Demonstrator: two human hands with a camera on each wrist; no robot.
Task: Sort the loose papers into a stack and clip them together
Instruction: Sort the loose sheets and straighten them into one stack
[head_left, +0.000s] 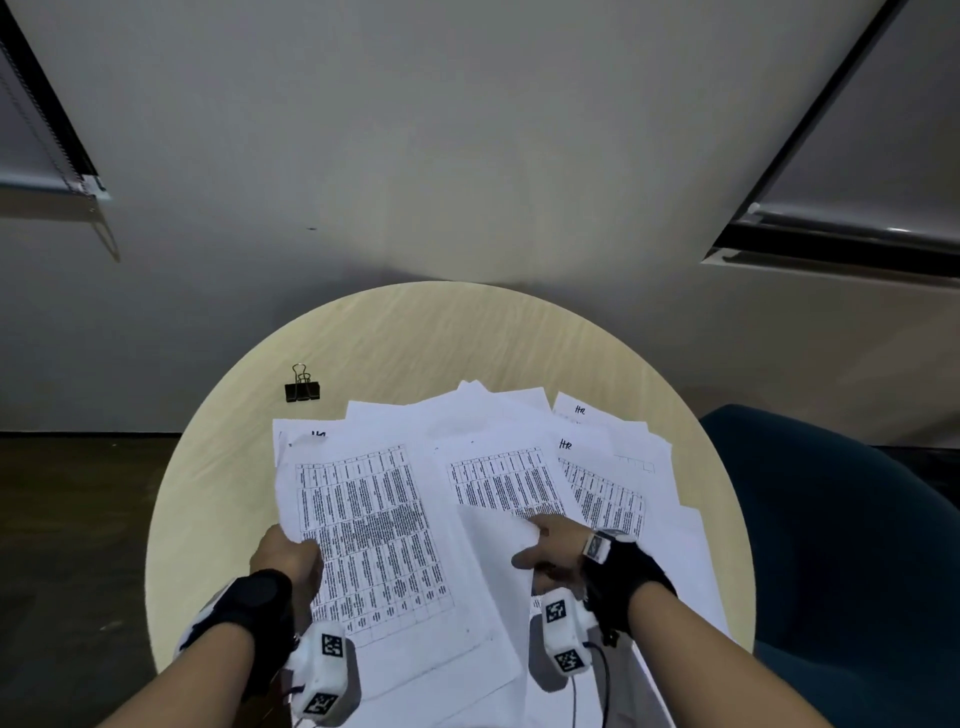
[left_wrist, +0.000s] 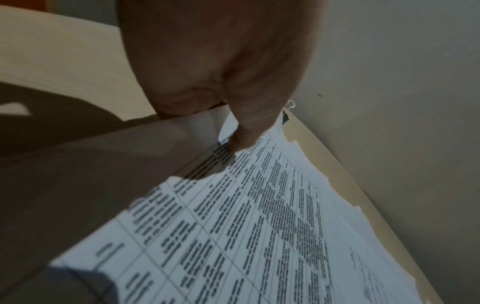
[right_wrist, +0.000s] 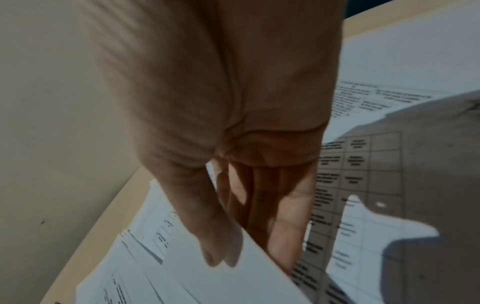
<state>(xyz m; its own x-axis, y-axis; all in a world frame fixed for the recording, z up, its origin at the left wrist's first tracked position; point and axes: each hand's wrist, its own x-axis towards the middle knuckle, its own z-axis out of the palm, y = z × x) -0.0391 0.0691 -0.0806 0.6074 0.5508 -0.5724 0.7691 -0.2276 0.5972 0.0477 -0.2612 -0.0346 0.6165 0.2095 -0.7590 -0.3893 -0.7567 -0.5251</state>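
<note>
**Papers fanned across a round table, both hands on sheets**

Pale wood made up the round table (head_left: 395, 332), its far edge almost against a grey wall (head_left: 415, 130) and its right edge close to a dark teal chair (head_left: 841, 519). From my remote seat I saw bare tabletop only along the far arc and down the left side; the near and right parts lay under loose papers (head_left: 519, 415), and on the right some sheets reached the rim or hung over it. I could not count the sheets exactly, since they overlapped; at least three showed printed tables face up.

One black binder clip (head_left: 302, 388) stood on the far left of the table, just beyond the far left corner of the papers and apart from them, untouched.

My left hand (head_left: 288, 558) pinched the left edge of the large printed sheet (head_left: 374, 535), thumb on top and fingers curled underneath, as the left wrist view confirmed. My right hand (head_left: 550, 556) grasped a blank-faced sheet (head_left: 493, 561), the thumb (right_wrist: 207, 236) lying on its upper face and the fingers (right_wrist: 283, 236) stretched beneath it. Both held sheets overlapped near the middle of the table.
</note>
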